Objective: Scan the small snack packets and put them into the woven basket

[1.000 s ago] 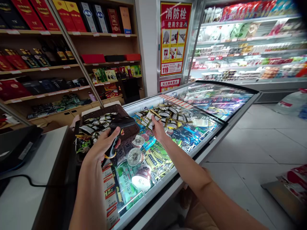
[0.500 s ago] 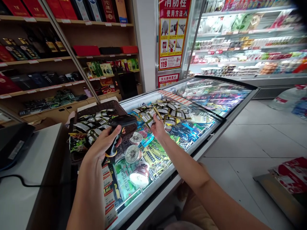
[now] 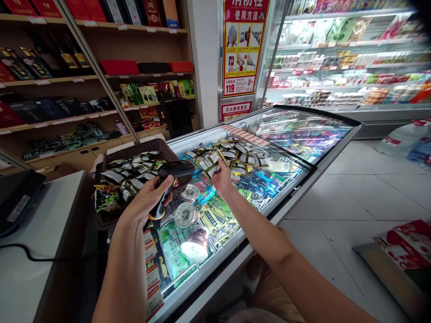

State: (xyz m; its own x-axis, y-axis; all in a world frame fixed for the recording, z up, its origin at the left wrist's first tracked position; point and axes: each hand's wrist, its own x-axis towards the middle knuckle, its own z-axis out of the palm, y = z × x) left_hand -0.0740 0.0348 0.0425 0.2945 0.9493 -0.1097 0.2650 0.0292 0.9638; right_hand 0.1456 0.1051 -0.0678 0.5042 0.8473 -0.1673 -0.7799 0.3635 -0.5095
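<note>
Clearly, left hand (image 3: 147,199) holding one scanner (image 3: 177,168), right hand (image 3: 222,180) one packet (image 3: 212,165)

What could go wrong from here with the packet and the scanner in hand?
The packet is pinched near one edge by the right hand, so it might slip and get lost among the similar pile of packets beyond it. The black scanner, gripped in the left hand, appears close to the wicker basket; a careless swing could bump the rim and perhaps spill some packets heaped inside.
</note>
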